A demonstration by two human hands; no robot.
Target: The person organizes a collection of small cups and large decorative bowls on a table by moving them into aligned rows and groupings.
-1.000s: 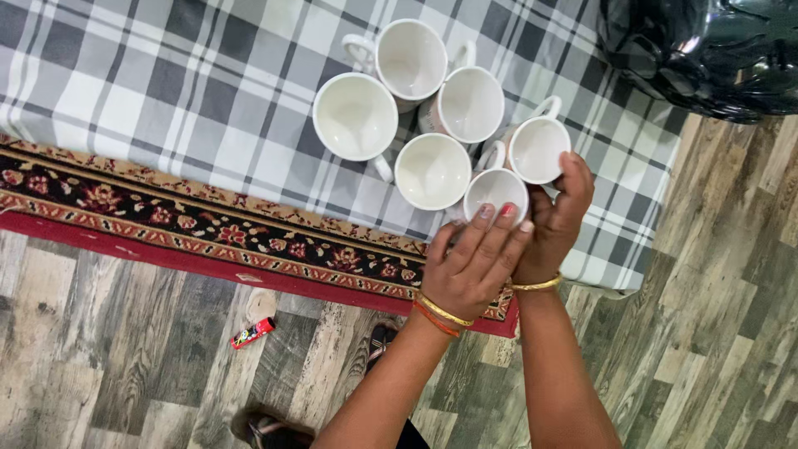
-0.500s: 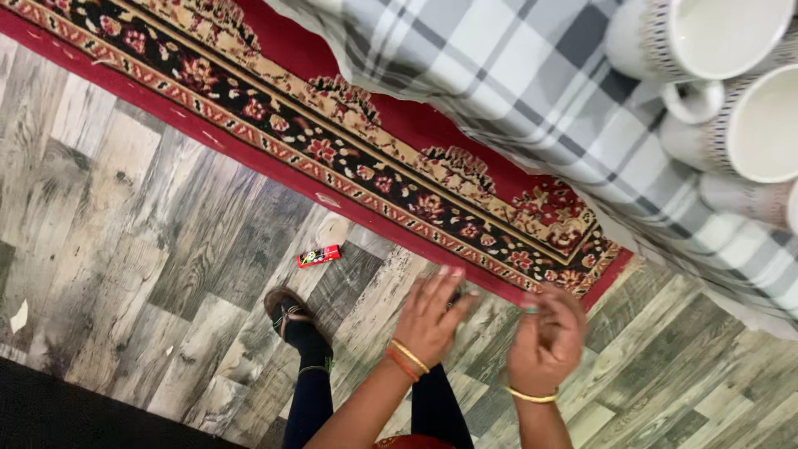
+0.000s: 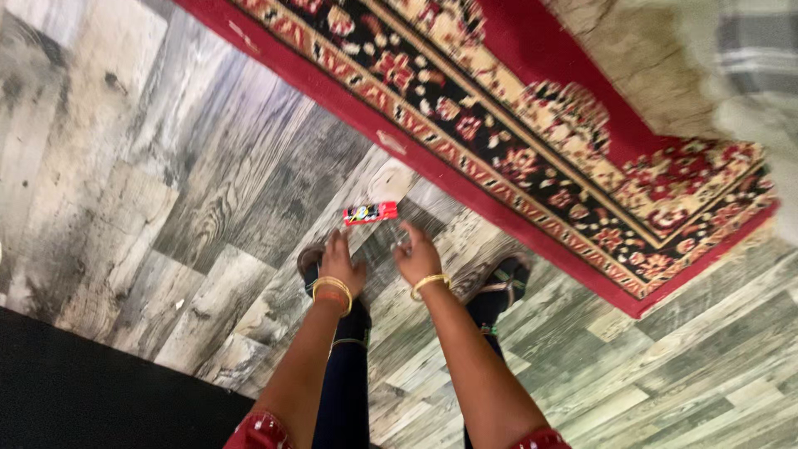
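- Small red packet (image 3: pixel 371 214) lies flat on the wooden floor (image 3: pixel 166 191), mid-frame, just above both hands.
- Left hand (image 3: pixel 341 264) and right hand (image 3: pixel 418 259): fingers spread, empty.
- Packet looks light, thin, probably crinkly; pinch its long edges.

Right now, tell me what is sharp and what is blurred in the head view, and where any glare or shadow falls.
Head view: the wooden floor, the small red packet and the patterned rug are fairly sharp; the checked cloth at top right is smeared by blur; both hands, left hand and right hand, are slightly soft; lighting is even, no strong glare, only a dark area at bottom left.
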